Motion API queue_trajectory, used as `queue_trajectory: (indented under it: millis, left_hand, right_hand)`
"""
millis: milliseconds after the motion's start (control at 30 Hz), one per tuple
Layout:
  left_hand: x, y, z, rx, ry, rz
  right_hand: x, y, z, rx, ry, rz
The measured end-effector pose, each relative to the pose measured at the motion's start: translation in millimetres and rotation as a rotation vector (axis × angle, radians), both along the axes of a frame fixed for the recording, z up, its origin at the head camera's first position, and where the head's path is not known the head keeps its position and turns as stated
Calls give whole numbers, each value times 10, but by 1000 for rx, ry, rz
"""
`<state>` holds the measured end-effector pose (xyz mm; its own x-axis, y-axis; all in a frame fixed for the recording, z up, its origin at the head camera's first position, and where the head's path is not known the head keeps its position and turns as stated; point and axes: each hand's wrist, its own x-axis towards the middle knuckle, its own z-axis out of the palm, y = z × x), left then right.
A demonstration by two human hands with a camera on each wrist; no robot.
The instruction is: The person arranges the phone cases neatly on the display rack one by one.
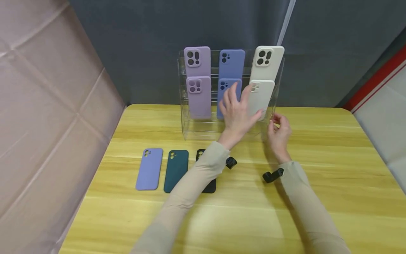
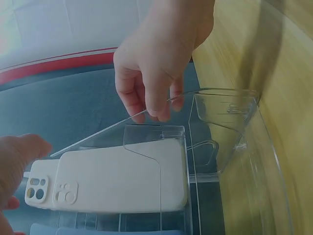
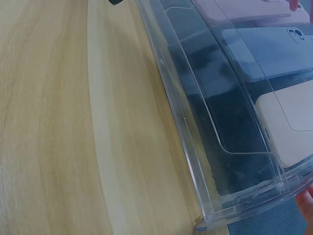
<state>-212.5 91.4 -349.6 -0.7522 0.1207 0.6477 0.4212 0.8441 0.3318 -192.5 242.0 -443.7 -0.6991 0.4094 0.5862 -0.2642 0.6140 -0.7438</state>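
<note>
A clear rack (image 1: 203, 134) holds lilac cases (image 1: 200, 102), blue cases (image 1: 231, 67) and white cases (image 1: 269, 72) in two tiers. My left hand (image 1: 236, 114) is spread in front of the lower blue and white cases, its thumb near the lower white case (image 2: 122, 176); whether it touches is unclear. Curled at the rack's right side panel, my right hand (image 1: 280, 135) grips the panel's edge. The left wrist view shows this right hand (image 2: 159, 63) with fingertips at that edge, and part of my left hand (image 2: 17, 161) at the left border.
On the wooden table (image 1: 333, 169), in front of the rack, lie a periwinkle case (image 1: 149, 169), a dark green case (image 1: 176, 171) and a black case (image 1: 210, 187) partly under my left forearm. A dark curtain (image 1: 146, 53) hangs behind the rack.
</note>
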Motion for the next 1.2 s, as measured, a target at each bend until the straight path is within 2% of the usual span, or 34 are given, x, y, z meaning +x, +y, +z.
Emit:
queue_trajectory:
  millis: [200, 433, 700, 1000, 1200]
  left_hand:
    - [55, -208, -32, 35, 69, -44]
    - [120, -493, -90, 91, 76, -77]
    - [180, -941, -219, 76, 85, -34]
    - [239, -1394, -404, 108, 41, 14]
    - [274, -1773, -514, 117, 25, 68]
  right_hand:
    - [13, 8, 1, -6, 0, -2]
    - [26, 10, -1, -11, 6, -4]
    - [6, -18, -1, -11, 14, 0]
    - [29, -21, 14, -25, 22, -7]
    - [19, -34, -1, -14, 10, -12]
